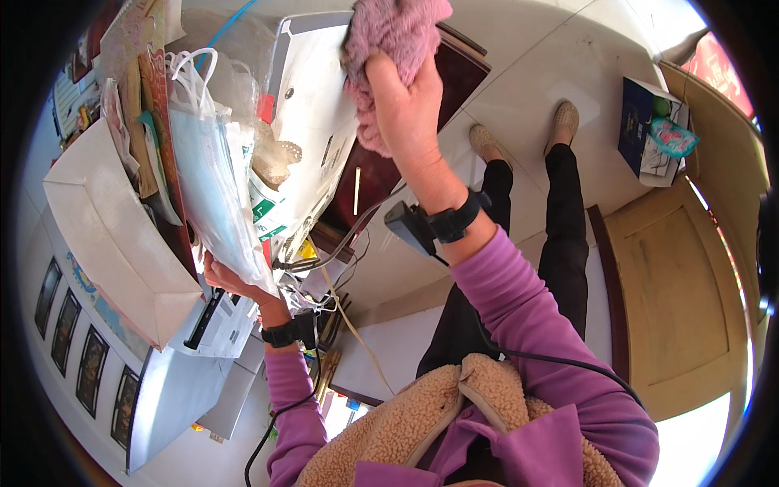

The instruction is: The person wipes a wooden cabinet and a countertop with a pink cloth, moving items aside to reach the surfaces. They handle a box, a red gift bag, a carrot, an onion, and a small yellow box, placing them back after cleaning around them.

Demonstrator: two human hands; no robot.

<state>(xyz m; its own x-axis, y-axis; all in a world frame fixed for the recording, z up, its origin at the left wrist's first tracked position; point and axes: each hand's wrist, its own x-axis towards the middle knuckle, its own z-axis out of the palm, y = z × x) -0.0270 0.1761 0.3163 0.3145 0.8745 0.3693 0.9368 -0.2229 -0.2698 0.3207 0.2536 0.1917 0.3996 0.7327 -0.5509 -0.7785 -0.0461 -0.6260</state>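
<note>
In my right hand (408,109) is a bunched pink fluffy cloth (395,42). The cloth lies against the far end of a white and grey appliance casing (316,85). My left hand (228,277) is at the near end of the casing, beside a clear plastic bag of blue face masks (210,164) with white ear loops. The bag covers part of that hand, so whether its fingers grip anything is unclear. A beige piece with a scalloped edge (277,155) and white-and-green printed packaging (265,204) sit between the bag and the casing.
A dark red wooden surface (459,79) extends under the casing. Grey cables (304,265) trail from its near end. A large pale box (122,213) stands at left. Across the tiled floor are a dark blue box (633,128) with a teal packet (672,137) and a wooden panel (678,292).
</note>
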